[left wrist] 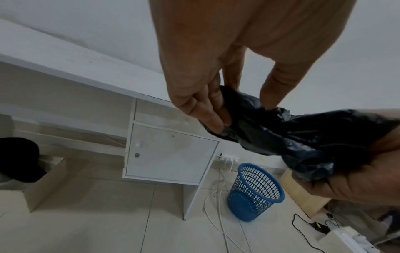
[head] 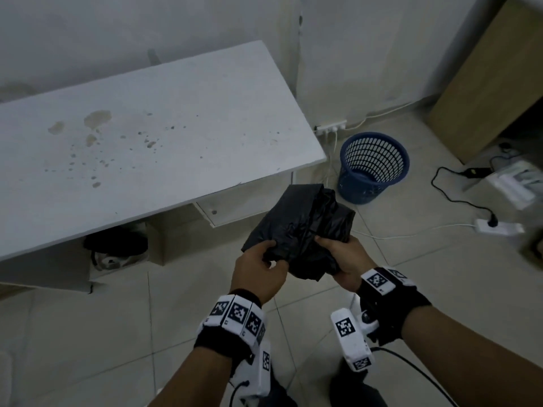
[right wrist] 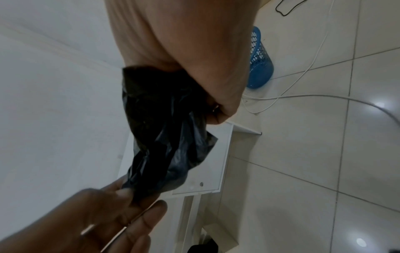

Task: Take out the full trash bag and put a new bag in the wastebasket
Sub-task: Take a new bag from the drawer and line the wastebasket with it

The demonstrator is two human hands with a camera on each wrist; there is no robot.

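both hands, left hand (head: 258, 270) and right hand (head: 342, 259), pinch a crumpled new bag (head: 302, 230) between their fingers; the blue wastebasket (head: 373, 165) beyond the fingers sits empty, so lining it remains.

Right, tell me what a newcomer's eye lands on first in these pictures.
First, the crumpled black trash bag, held in mid-air in front of the person, with the left hand and the right hand each pinching its near edge. Next, the blue mesh wastebasket, standing unlined on the tiled floor just off the corner of the stained white desk.
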